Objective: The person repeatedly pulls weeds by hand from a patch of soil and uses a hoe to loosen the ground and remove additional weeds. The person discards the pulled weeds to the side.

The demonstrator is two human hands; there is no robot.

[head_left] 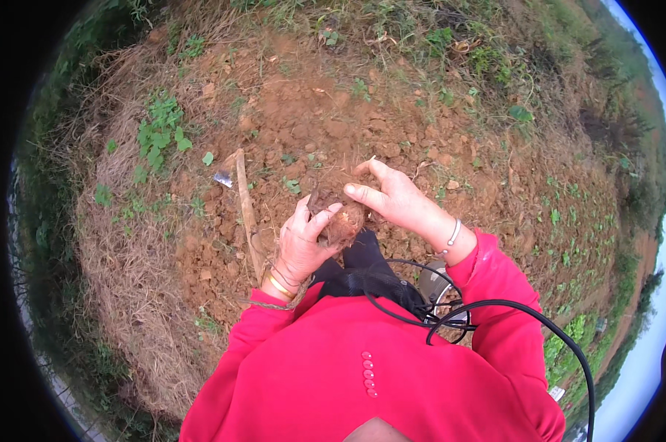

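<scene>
Held in front of my body is a brown, soil-covered tuber [345, 223] with fine hairy roots and a paler orange patch on its side. My left hand [305, 239] is closed round its left side, thumb across the top; a gold bangle and dark thin bands circle that wrist. At the tuber's upper right, my right hand [394, 197] has its thumb and forefinger apart, the thumb close to the roots. Whether it touches them I cannot tell. The other fingers are partly hidden. That wrist wears a silver bangle.
A long wooden handle [246, 210] lies on the reddish, cloddy soil [296, 110] to the left. Beside its far end is a small silvery wrapper [223, 179]. A metal bucket [440, 286] stands by my right leg, and a black cable [524, 313] loops past my right arm.
</scene>
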